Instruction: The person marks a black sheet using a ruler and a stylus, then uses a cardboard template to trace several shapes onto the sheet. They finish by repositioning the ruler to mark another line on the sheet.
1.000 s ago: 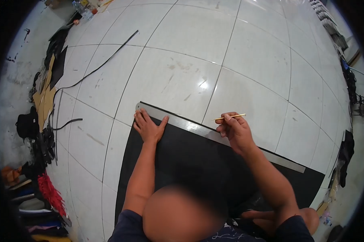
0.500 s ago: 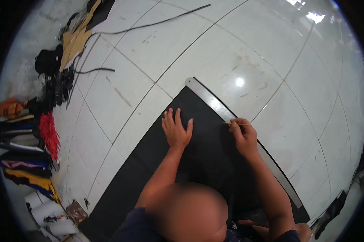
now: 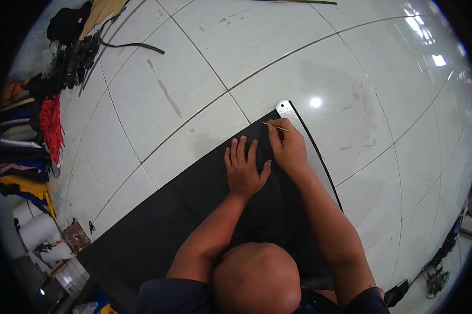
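A large black sheet lies flat on the tiled floor. My left hand rests on it with fingers spread and nothing in them. My right hand pinches a thin, light-coloured stick, its tip over the sheet close to the top corner. Along the sheet's right edge lies a metal ruler, its rounded, holed end showing beyond my right hand; my forearm covers part of its length.
Folded cloths and a red fringed bundle are piled at the left. White rolls and a brown box stand at lower left. A black strap curls on the floor.
The camera view has shifted and turned. My right hand has moved along the ruler to its holed end with the stick. My left hand remains spread on the sheet.
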Available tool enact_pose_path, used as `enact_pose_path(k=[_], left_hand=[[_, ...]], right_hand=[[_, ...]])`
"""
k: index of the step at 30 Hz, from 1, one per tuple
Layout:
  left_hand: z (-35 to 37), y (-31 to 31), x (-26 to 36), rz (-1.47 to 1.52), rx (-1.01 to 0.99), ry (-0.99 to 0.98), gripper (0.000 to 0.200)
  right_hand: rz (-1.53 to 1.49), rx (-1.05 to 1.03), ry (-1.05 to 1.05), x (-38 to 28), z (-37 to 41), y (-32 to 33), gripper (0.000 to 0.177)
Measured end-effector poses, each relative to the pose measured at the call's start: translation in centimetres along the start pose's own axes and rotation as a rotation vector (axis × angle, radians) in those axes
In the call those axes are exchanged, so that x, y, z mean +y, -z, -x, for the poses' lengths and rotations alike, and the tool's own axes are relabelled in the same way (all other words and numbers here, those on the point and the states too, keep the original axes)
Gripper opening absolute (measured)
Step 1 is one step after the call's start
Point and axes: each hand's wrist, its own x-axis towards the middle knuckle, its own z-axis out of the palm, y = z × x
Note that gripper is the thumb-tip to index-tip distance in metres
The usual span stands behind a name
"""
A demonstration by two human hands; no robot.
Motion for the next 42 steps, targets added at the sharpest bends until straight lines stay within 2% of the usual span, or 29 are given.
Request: enact_pose_path(k=[18,42], left_hand=[[0.2,-0.3,-0.6,0.020,-0.033,0.028,0.070],[0.4,-0.3,-0.9,0.009,-0.191,0.078,0.084]], right_hand=[[0.033,-0.039,0.081,-0.8,-0.7,-1.7,0.028],[0.021,-0.033,0.129,-2.7,-0.6,-3.0,0.027]])
